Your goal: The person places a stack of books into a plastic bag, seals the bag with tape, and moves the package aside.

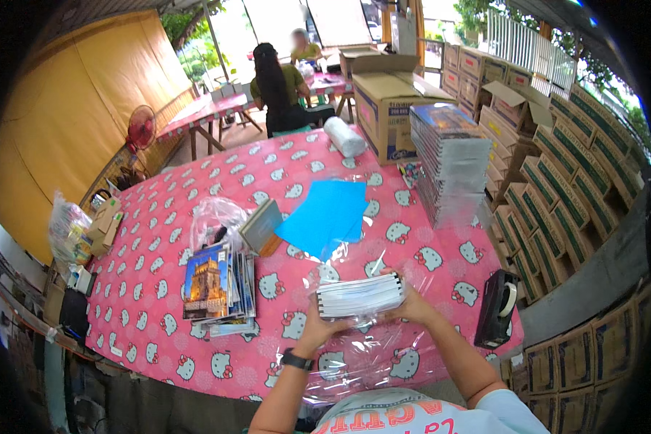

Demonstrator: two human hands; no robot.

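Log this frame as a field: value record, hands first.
left hand: gripping left end of comb-bound book stack
right hand: gripping its right end
around stack: clear plastic film
beyond stack: blue sheets
left side: pile of glossy-covered booklets
right side: tall spiral-bound book stack
surface: pink cat-print tablecloth

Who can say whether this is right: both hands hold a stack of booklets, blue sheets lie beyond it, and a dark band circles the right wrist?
Wrong wrist: the head view shows the dark band on the left one. The left hand and right hand do hold the stack of booklets, with blue sheets beyond.
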